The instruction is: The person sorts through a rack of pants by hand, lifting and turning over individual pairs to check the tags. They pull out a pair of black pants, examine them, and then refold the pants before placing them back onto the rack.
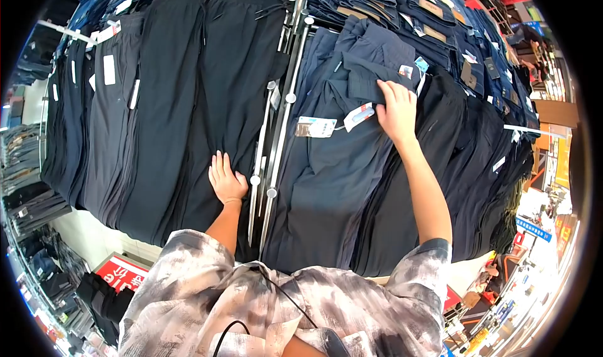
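Under right hand (397,115): dark slate trousers (330,184), upper part rumpled, printed tags (316,127).

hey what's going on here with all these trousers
A person is handling trousers on a shop display. Their left hand lies spread on the black trousers left of the metal rails. Their right hand is at the upper part of dark bluish trousers on the other side, beside the paper tags; whether it grips the cloth is unclear. Folded jeans are stacked beyond.
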Motion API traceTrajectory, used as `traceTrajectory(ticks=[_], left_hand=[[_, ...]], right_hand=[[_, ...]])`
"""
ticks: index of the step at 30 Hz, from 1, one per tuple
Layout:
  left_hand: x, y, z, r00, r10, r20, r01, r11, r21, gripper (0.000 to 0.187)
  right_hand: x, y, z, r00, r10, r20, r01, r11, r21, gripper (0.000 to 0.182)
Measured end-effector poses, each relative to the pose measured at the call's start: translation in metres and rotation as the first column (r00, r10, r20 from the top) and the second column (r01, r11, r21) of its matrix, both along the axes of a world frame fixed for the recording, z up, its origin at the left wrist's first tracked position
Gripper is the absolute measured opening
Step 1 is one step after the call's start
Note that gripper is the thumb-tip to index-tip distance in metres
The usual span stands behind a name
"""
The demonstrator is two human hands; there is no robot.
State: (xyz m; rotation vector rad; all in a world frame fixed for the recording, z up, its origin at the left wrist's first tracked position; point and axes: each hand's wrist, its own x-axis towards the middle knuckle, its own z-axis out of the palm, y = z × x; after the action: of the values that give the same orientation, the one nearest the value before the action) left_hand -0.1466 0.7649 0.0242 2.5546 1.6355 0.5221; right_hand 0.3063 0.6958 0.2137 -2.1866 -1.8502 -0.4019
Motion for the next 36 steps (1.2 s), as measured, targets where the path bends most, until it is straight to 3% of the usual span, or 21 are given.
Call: traceTrajectory(ticks=[3, 4, 7, 9, 11, 15, 19, 25, 29, 31, 33, 36], left_hand=[[0.000, 0.001, 0.000, 1.000, -0.015, 0.024, 0.015, 1.000, 0.022, 0.066], [0.000, 0.001, 0.001, 0.999, -0.021, 0.042, 0.020, 0.999, 0.035, 0.066], [-0.001, 0.000, 0.001, 0.998, -0.019, 0.052, 0.017, 0.999, 0.028, 0.066], [-0.002, 0.001, 0.002, 0.998, -0.020, 0.054, 0.017, 0.999, 0.039, 0.065], [-0.002, 0.000, 0.003, 0.998, -0.020, 0.064, 0.017, 0.999, 0.034, 0.065], [-0.003, 0.000, -0.001, 0.997, -0.014, 0.076, 0.010, 0.999, 0.048, 0.064], [-0.004, 0.000, -0.001, 0.997, -0.017, 0.080, 0.012, 0.998, 0.069, 0.062], [-0.004, 0.001, 0.005, 0.988, -0.012, 0.156, 0.003, 0.998, 0.058, 0.059], [-0.011, 0.002, 0.011, 0.941, -0.006, 0.339, 0.048, 0.992, -0.116, 0.053], [-0.024, 0.002, 0.023, 0.895, 0.022, 0.445, 0.128, 0.944, -0.304, 0.044], [-0.038, -0.010, 0.042, 0.715, 0.222, 0.663, 0.216, 0.832, -0.511, 0.032], [-0.052, -0.056, 0.095, 0.554, 0.272, 0.787, 0.393, 0.748, -0.535, 0.021]], right_hand=[[0.006, 0.007, 0.006, 0.992, -0.030, -0.126, 0.039, 0.997, 0.073, 0.039], [0.005, 0.008, 0.008, 0.968, -0.076, -0.239, 0.109, 0.986, 0.127, 0.034], [0.009, 0.013, 0.000, 0.817, -0.182, -0.547, 0.372, 0.891, 0.260, 0.027], [0.015, 0.011, 0.008, 0.637, -0.198, -0.745, 0.450, 0.880, 0.151, 0.031], [0.034, 0.007, -0.005, 0.628, -0.125, -0.768, 0.413, 0.890, 0.193, 0.031], [0.035, -0.003, -0.002, 0.231, -0.029, -0.973, 0.462, 0.883, 0.083, 0.023], [0.002, -0.029, 0.039, -0.146, 0.040, -0.989, 0.442, 0.897, -0.029, 0.017], [-0.070, -0.092, 0.091, -0.376, 0.113, -0.920, 0.386, 0.921, -0.044, 0.023], [-0.108, -0.153, 0.085, -0.583, 0.128, -0.802, 0.364, 0.924, -0.118, 0.043], [-0.137, -0.182, 0.071, -0.575, 0.139, -0.806, 0.359, 0.928, -0.095, 0.048], [-0.176, -0.210, 0.061, -0.536, 0.120, -0.836, 0.339, 0.937, -0.083, 0.052], [-0.245, -0.243, 0.037, -0.174, -0.123, -0.977, 0.318, 0.932, -0.174, 0.047]])
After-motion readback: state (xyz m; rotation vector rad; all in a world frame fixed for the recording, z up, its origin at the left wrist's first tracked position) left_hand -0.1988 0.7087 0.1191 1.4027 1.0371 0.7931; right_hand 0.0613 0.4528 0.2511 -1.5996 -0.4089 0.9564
